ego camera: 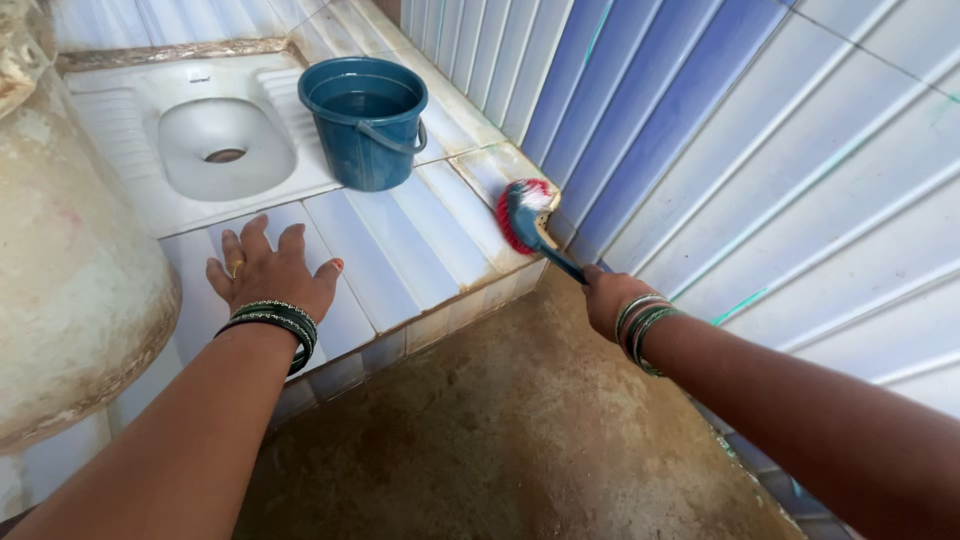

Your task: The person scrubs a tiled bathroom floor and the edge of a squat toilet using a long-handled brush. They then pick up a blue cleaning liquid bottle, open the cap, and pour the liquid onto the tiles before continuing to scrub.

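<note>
While the brown floor (500, 430) filled the lower middle of the frame, the left hand (268, 272) was laid flat and released, fingers spread, on the tiled step (400, 250) at centre left, with dark bangles (275, 322) seen at its wrist. At centre right, the right hand (610, 300) was clenched around the dark handle of a scrubbing brush (525, 215), whose red and white bristles were pressed against the step's corner, beside the striped wall tiles (750, 150). Farther up, a blue bucket (366, 120) holding water was stood on the step, just beside the white squat toilet pan (215, 140) at upper left.
</note>
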